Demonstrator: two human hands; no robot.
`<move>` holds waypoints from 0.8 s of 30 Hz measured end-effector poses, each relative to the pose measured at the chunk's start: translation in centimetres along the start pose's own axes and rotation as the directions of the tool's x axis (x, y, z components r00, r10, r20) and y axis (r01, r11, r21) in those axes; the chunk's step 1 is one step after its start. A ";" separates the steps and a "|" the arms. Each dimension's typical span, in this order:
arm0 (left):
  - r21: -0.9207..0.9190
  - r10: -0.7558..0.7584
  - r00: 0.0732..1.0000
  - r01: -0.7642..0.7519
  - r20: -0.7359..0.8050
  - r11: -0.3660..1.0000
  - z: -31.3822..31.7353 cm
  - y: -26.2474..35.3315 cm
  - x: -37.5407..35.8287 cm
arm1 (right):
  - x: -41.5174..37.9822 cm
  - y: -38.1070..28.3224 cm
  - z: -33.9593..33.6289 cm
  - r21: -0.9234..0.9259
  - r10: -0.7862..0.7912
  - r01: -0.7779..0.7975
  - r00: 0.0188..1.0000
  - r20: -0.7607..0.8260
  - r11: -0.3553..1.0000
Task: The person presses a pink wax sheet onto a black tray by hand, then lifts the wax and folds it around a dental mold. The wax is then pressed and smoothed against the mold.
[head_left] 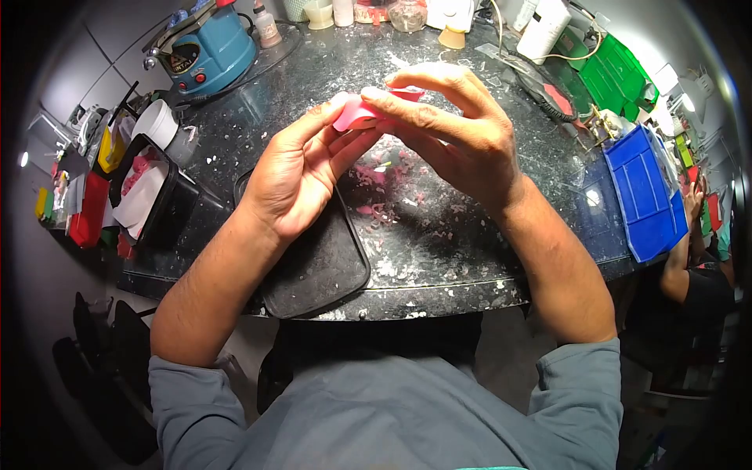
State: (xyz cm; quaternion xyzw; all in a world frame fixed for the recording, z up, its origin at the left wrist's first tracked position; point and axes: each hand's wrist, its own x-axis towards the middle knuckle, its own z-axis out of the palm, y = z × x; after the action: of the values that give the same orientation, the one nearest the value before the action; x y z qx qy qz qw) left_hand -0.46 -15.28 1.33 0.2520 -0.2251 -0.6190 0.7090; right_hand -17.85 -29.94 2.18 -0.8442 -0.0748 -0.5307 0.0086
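Above the middle of the worktable, both hands hold a small, glossy pink dental wax piece (355,115) with a curved shape. My left hand (291,172) pinches its left end, thumb on top and fingers curled beneath. My right hand (458,129) grips the right side, its fingers arched over the piece and partly covering it. Pink and white shavings (380,176) are scattered on the dark tabletop below. A black tray (317,274) lies under my left wrist at the table's front edge.
A blue machine (205,59) stands at the back left. To the left is a black bin (174,196) with pink scraps and paper. Blue (644,192) and green (619,70) plastic trays line the right side. Another person's arm (680,262) shows at far right.
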 end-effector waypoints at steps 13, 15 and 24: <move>0.142 0.021 0.995 -0.035 0.096 0.989 1.9 0.0 -0.9 | 0.7 -0.6 -1.2 0.079 0.006 -0.002 0.999 -0.049 0.997; 0.546 0.398 0.916 -0.353 0.037 0.760 3.2 -0.4 -1.1 | 1.5 -1.1 -1.7 0.214 0.161 -0.138 0.983 -0.092 0.967; 0.726 0.545 0.553 -0.669 0.630 -0.161 2.2 0.4 -1.0 | 1.0 -1.8 -1.1 0.601 0.428 -0.339 0.904 -0.005 0.724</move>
State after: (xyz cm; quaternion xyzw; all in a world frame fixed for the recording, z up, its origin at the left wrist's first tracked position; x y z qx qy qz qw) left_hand -1.71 -14.45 3.29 0.4501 -0.6714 0.0559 0.5860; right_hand -18.66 -28.11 3.45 -0.7562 -0.0575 -0.5269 0.3837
